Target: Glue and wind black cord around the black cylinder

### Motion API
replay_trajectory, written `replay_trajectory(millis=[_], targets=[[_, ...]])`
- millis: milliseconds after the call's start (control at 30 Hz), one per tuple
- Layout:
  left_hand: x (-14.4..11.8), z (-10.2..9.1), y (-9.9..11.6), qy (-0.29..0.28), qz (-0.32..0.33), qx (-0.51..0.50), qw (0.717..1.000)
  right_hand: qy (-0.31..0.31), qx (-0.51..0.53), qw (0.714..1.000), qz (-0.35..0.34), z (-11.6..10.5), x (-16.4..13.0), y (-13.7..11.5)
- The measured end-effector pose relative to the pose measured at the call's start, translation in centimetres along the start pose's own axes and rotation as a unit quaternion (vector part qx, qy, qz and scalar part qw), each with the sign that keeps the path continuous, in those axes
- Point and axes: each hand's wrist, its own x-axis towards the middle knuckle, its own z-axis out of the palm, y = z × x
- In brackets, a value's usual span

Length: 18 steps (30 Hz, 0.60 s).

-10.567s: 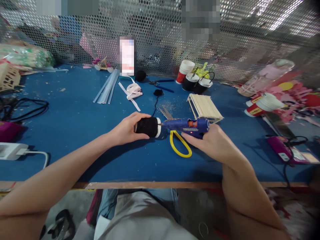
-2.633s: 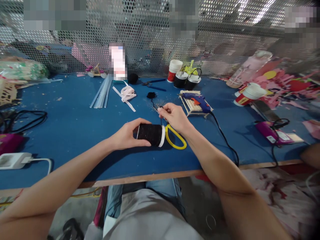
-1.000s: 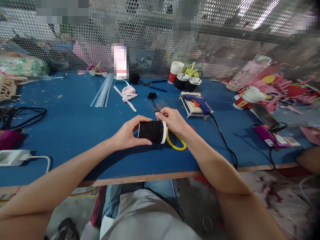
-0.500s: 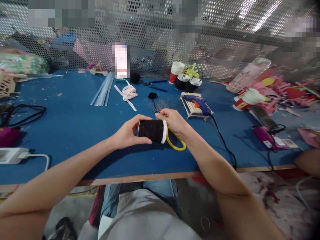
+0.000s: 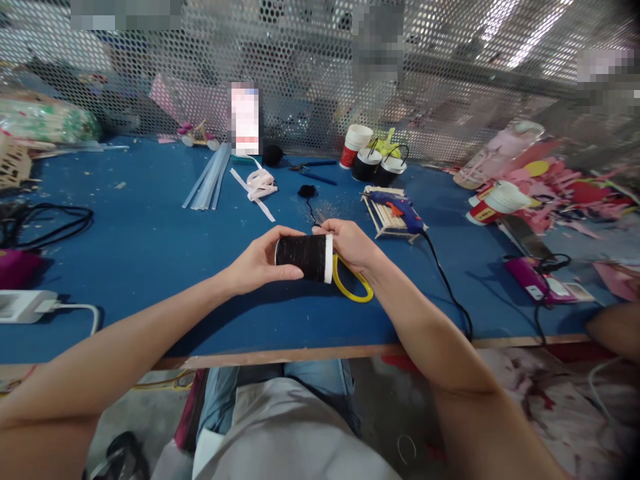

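Cables (image 5: 47, 220) coil at the far left edge of the blue table (image 5: 145, 247), with a white adapter (image 5: 20, 305) nearer. Clear sticks (image 5: 210, 179) lie further right toward the far mesh, then a pink ribbon (image 5: 260, 185). Near the table's middle the left hand (image 5: 257, 261) is wrapped around a black-wound cup (image 5: 303, 257), thumb below and fingers over the top, holding it on its side just above the table. The right hand (image 5: 353, 243) meets the cup's white rim, fingertips pinched together on a thin black thread (image 5: 313, 215) that runs away to a small dark clump (image 5: 306, 191). Yellow scissors (image 5: 353, 288) lie under the right wrist. Further right a blue glue gun (image 5: 397, 205) rests on a rack of wooden sticks (image 5: 387, 217), its cord trailing toward the near edge. Paper cups (image 5: 373, 157) stand behind it, and pink scraps (image 5: 565, 187) crowd the far right.
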Motion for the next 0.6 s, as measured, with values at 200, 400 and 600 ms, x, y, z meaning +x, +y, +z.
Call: replay_trajectory(millis=[200, 400, 600], targets=[[0.0, 0.2, -0.2, 0.005, 0.011, 0.016, 1.000, -0.007, -0.002, 1.000, 0.011, 0.0, -0.1, -0.2], [0.1, 0.0, -0.4, 0.038, 0.014, 0.050, 0.998, 0.080, -0.103, 0.991, -0.009, -1.7, -0.5, -1.3], [0.4, -0.4, -1.4, 0.049, 0.041, 0.131, 0.989, -0.031, -0.065, 0.997, -0.037, -1.9, -2.2, -2.9]])
